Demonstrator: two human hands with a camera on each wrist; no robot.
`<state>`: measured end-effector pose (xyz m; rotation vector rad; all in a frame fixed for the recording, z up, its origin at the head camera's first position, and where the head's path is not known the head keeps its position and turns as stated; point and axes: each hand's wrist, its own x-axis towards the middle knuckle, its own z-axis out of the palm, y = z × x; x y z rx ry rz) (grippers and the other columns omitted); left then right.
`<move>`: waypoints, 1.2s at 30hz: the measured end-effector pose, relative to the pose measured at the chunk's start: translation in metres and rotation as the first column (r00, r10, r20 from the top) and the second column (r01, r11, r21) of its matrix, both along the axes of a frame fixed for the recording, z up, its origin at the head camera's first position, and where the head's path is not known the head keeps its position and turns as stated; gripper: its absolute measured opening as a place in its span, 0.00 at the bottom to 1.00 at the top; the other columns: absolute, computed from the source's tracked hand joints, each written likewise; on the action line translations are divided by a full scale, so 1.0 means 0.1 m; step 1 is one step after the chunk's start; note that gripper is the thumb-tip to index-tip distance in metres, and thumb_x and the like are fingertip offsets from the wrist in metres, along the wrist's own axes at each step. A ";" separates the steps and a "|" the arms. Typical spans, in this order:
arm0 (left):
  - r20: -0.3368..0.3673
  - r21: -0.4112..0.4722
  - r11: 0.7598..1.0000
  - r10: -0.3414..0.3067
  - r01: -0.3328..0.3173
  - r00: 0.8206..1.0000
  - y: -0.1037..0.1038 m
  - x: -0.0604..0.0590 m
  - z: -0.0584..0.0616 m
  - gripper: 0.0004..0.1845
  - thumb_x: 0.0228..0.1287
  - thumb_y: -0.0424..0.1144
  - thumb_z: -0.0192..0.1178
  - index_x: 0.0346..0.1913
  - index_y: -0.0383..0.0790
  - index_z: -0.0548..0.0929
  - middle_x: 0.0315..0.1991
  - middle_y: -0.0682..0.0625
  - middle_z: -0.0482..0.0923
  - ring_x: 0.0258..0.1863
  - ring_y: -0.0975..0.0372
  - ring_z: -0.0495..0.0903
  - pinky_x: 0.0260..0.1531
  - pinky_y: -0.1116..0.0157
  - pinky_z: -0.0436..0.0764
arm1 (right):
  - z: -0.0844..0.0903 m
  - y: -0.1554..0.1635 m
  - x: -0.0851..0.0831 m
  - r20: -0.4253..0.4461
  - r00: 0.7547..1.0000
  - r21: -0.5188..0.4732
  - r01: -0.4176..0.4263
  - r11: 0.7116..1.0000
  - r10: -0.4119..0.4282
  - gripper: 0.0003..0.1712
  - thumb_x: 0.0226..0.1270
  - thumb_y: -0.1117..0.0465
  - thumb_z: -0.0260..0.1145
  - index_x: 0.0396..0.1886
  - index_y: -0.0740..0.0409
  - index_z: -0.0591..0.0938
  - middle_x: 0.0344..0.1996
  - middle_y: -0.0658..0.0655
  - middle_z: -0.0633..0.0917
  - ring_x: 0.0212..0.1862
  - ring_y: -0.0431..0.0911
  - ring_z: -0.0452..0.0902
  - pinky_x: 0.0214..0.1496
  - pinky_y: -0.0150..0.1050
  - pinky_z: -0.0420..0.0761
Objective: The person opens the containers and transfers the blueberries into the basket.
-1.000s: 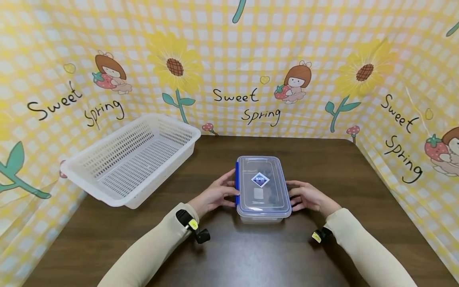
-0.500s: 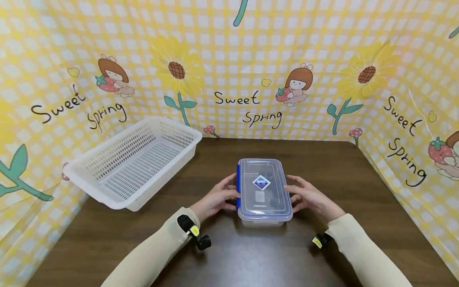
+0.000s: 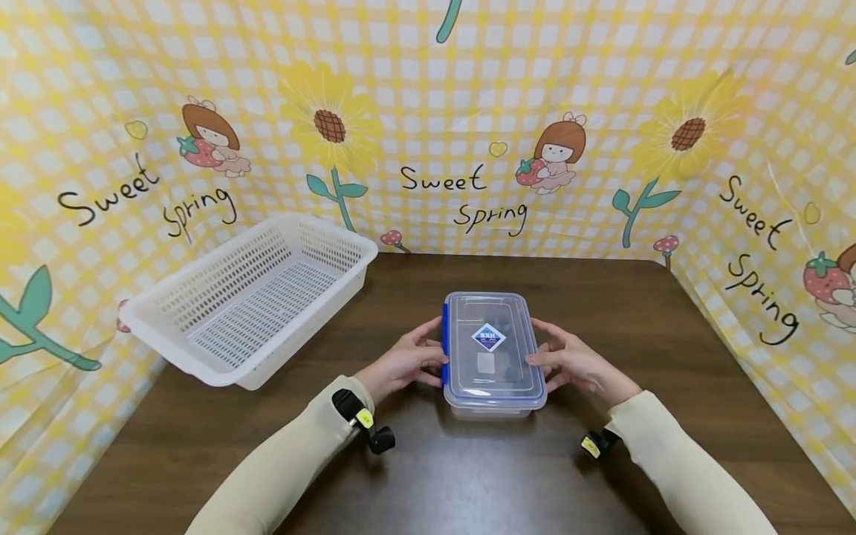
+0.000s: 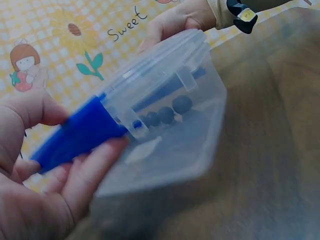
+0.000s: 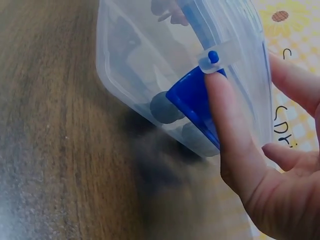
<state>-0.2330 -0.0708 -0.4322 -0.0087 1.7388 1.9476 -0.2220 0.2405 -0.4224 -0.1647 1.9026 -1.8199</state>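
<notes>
A clear plastic box (image 3: 491, 349) with a snap-on lid and blue side latches stands on the dark wooden table (image 3: 602, 297), straight in front of me. Small dark round pieces (image 4: 172, 110) lie inside it. My left hand (image 3: 431, 353) pinches the left blue latch (image 4: 75, 135), thumb above and fingers underneath. My right hand (image 3: 543, 349) is at the box's right edge, thumb by the lid rim. A straight finger (image 5: 220, 120) presses against the right blue latch (image 5: 192, 97), which stands out from the wall.
A white perforated basket (image 3: 247, 297) sits tilted at the back left, partly over the table edge. Yellow checked cloth with sunflowers (image 3: 468, 134) walls in the table on three sides. A small black-and-yellow wrist device (image 3: 364, 427) is on each sleeve.
My right hand lifted slightly off the box half a second ago and is back on its right edge and latch. The left hand stayed on the left latch. The box barely moved.
</notes>
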 end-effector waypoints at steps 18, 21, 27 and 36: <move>-0.071 -0.158 0.987 -0.039 0.027 0.997 0.14 -0.04 0.21 0.49 0.54 0.22 0.59 0.79 0.43 0.52 0.43 0.38 0.76 0.28 0.53 0.83 0.21 0.56 0.87 | 0.08 0.01 -0.02 0.033 0.999 -0.008 0.018 1.000 -0.018 0.53 0.63 0.71 0.66 0.80 0.57 0.45 0.32 0.58 0.82 0.26 0.47 0.83 0.25 0.45 0.88; -0.075 -0.143 0.989 -0.038 0.027 0.996 0.15 -0.04 0.19 0.49 0.55 0.23 0.60 0.79 0.43 0.52 0.40 0.39 0.79 0.27 0.53 0.82 0.19 0.57 0.87 | 0.08 0.01 -0.02 0.037 0.999 -0.004 0.018 1.000 -0.018 0.54 0.63 0.71 0.66 0.80 0.58 0.44 0.32 0.57 0.83 0.26 0.47 0.84 0.25 0.46 0.88; -0.084 -0.167 0.986 -0.030 0.016 0.996 0.15 -0.03 0.17 0.47 0.57 0.24 0.62 0.79 0.42 0.53 0.38 0.40 0.77 0.26 0.54 0.83 0.18 0.56 0.87 | 0.07 0.00 -0.01 0.040 0.999 -0.006 0.011 1.000 -0.011 0.54 0.62 0.71 0.66 0.79 0.59 0.43 0.32 0.56 0.85 0.27 0.47 0.84 0.26 0.47 0.88; -0.134 -0.279 0.960 -0.017 -0.021 0.991 0.21 0.01 0.20 0.48 0.55 0.25 0.62 0.78 0.37 0.51 0.44 0.35 0.79 0.28 0.50 0.84 0.16 0.54 0.86 | 0.06 -0.04 -0.02 0.047 0.999 0.012 0.015 1.000 -0.016 0.54 0.62 0.71 0.66 0.79 0.58 0.44 0.32 0.56 0.84 0.26 0.47 0.83 0.26 0.47 0.88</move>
